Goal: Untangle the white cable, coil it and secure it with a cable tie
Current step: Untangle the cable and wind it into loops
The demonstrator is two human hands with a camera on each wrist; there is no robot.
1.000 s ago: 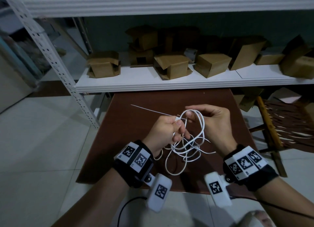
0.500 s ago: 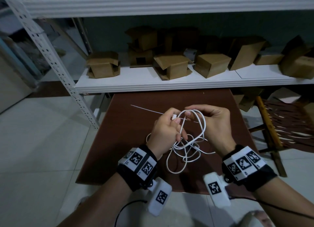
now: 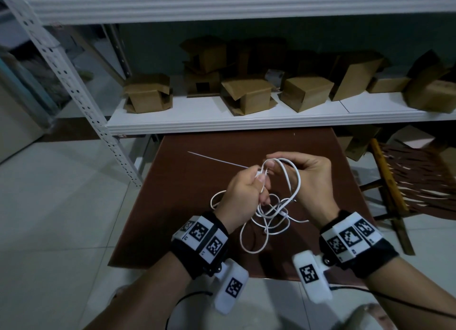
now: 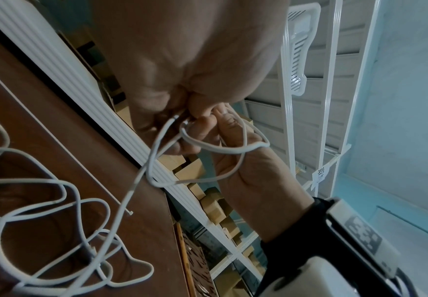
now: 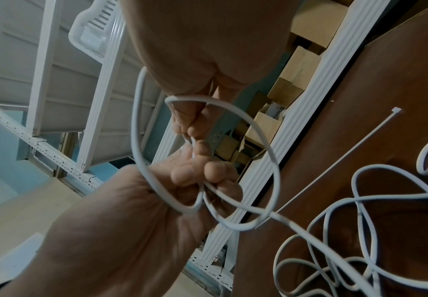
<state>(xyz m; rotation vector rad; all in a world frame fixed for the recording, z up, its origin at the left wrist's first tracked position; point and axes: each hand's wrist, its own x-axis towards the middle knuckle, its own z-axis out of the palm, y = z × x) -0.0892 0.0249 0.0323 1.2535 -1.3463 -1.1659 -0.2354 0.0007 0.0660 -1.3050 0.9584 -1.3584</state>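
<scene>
White shelving stacked with cardboard boxes stands behind the brown table, over which both hands meet. The left hand curls its fingers around the white cable (its tangle hanging onto the table), and the right hand pinches a raised loop. The cable tie lies flat beyond them.

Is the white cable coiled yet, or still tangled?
Still tangled. The white cable sprawls in loose crossing loops on the table; both hands, left and right, pinch one loop. The cable tie lies unused.
</scene>
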